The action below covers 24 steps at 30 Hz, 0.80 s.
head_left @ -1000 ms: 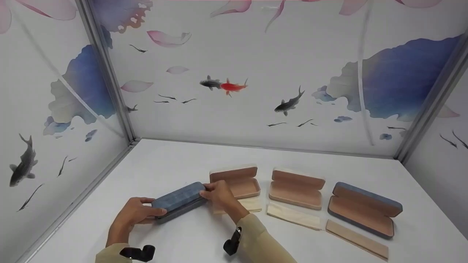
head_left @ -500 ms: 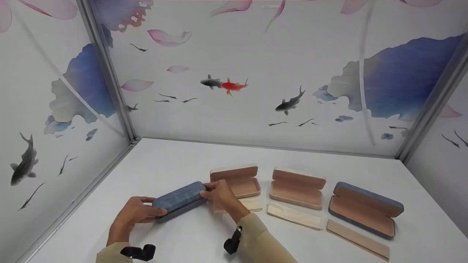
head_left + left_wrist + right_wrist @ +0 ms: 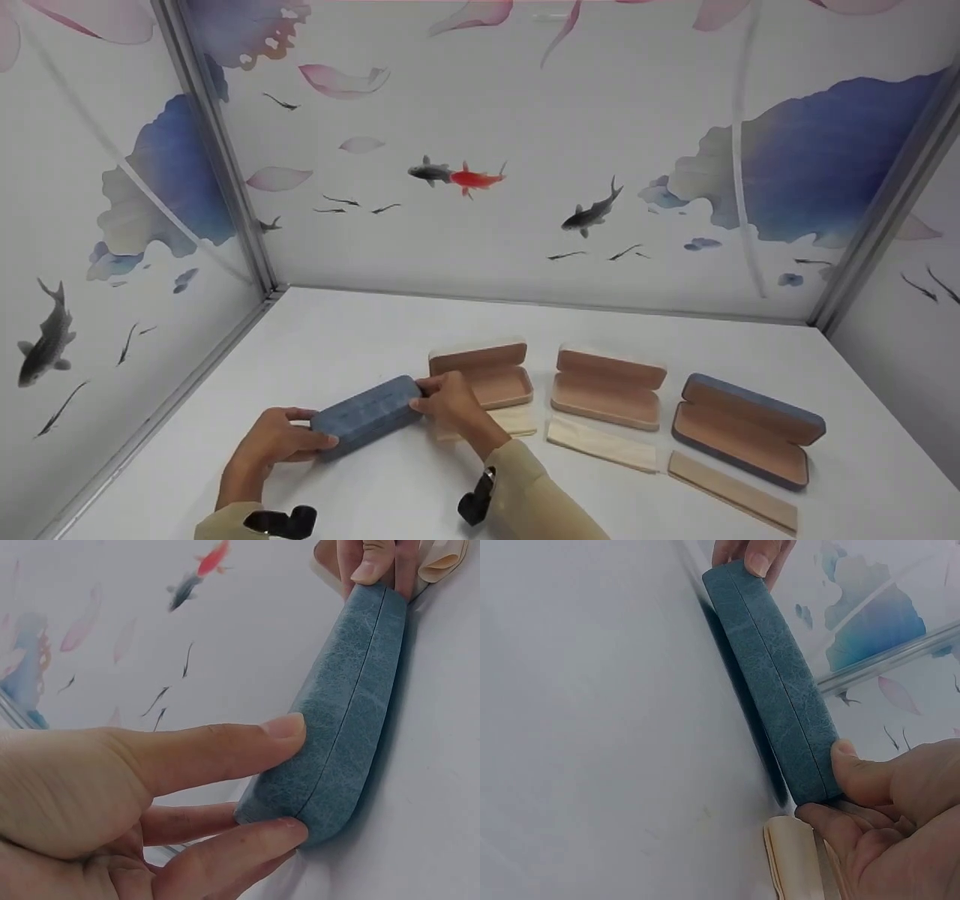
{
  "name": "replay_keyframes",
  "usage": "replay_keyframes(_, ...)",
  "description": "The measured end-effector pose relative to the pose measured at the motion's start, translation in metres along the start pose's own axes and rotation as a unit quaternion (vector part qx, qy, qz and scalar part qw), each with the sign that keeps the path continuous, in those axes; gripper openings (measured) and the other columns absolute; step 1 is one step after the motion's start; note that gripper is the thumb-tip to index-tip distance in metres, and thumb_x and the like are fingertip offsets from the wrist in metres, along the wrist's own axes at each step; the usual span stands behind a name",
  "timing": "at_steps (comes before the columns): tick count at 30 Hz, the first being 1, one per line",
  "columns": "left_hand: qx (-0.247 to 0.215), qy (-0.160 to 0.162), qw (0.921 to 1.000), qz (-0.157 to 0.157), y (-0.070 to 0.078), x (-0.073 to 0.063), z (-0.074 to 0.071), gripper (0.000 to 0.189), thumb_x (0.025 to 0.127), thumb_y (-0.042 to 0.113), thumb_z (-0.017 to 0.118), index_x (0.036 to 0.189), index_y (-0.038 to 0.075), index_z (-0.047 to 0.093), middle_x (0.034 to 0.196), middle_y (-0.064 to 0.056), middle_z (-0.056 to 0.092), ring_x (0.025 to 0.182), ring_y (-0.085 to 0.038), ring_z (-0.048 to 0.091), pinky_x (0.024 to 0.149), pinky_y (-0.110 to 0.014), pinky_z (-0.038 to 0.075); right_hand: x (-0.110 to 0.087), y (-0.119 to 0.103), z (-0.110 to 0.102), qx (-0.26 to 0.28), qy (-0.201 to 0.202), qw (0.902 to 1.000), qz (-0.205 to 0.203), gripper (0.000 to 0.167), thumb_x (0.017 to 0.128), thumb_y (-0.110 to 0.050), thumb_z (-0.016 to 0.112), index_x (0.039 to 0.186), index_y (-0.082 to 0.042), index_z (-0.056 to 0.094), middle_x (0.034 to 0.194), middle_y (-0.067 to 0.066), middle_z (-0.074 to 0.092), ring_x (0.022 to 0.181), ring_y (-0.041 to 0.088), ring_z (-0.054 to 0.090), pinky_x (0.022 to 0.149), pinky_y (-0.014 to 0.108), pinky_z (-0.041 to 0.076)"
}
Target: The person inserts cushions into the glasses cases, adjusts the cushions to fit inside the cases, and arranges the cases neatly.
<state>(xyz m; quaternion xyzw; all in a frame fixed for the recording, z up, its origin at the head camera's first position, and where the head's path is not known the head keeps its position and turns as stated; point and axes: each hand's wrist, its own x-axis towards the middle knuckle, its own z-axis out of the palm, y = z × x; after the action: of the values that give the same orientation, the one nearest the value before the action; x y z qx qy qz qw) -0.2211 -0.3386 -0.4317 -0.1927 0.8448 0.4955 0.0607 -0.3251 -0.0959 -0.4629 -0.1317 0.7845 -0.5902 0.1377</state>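
A blue eyeglass case (image 3: 367, 415), closed, slants between both hands at the left of the white table. My left hand (image 3: 271, 442) grips its near left end, thumb on top and fingers around the end. The far right end is pinched by my right hand (image 3: 455, 409). In the left wrist view a thin seam runs along the side of the case (image 3: 345, 712). A narrow shadow lies beside the case (image 3: 776, 682) in the right wrist view.
To the right, two pale cases (image 3: 491, 386) (image 3: 607, 401) and another blue case (image 3: 742, 442) stand open with tan linings. Folded cloths lie before them: cream (image 3: 517, 421), cream (image 3: 602, 444) and tan (image 3: 731, 491). Printed white walls (image 3: 525, 247) enclose the table's back and sides.
The near side of the blue case, earlier dark with a dark band below the lid, now shows evenly blue. Both hands keep nearly the same place on its ends.
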Motion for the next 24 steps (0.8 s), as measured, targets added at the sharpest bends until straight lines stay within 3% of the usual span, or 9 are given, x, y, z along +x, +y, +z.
replay_keyframes(6,-0.001,-0.004,1.0000,0.001,-0.0026,0.0007,-0.0020,0.082,0.074,0.013,0.089,0.139,-0.013,0.046,0.128,-0.034,0.059,0.098,-0.025,0.072,0.086,-0.038,0.060,0.0006,-0.0029,-0.0001,0.019,0.003,0.9995,0.025,0.039,0.082,0.001,0.079,0.121,0.001,0.071,0.127,0.018,0.069,0.108,0.017,0.065,0.078,0.024,0.054)
replay_keyframes(15,0.002,-0.007,1.0000,0.000,-0.0029,0.0018,-0.0006,0.078,0.076,0.009,0.087,0.138,-0.014,0.046,0.128,-0.035,0.057,0.096,-0.026,0.071,0.084,-0.037,0.061,-0.0036,-0.0028,0.0007,-0.021,0.012,0.9996,-0.011,0.039,0.081,0.004,0.078,0.119,0.002,0.071,0.125,0.015,0.070,0.113,0.017,0.064,0.089,0.030,0.056)
replay_keyframes(20,0.004,-0.005,1.0000,0.002,-0.0020,0.0019,-0.0019,0.071,0.080,0.012,0.084,0.136,-0.015,0.049,0.125,-0.033,0.060,0.095,-0.025,0.072,0.083,-0.036,0.061,-0.0047,0.0009,0.0018,-0.031,0.030,0.9982,-0.041,0.037,0.081,0.005,0.078,0.117,0.001,0.072,0.119,0.015,0.073,0.110,0.018,0.068,0.082,0.028,0.058)
replay_keyframes(24,0.002,-0.007,1.0000,0.004,0.0022,0.0021,-0.0038,0.066,0.086,0.016,0.079,0.135,-0.015,0.049,0.123,-0.033,0.064,0.103,-0.036,0.071,0.082,-0.038,0.061,-0.0067,0.0011,0.0005,-0.037,0.036,0.9969,-0.058,0.033,0.082,0.003,0.078,0.115,0.001,0.074,0.115,0.014,0.074,0.106,0.021,0.070,0.080,0.029,0.059)
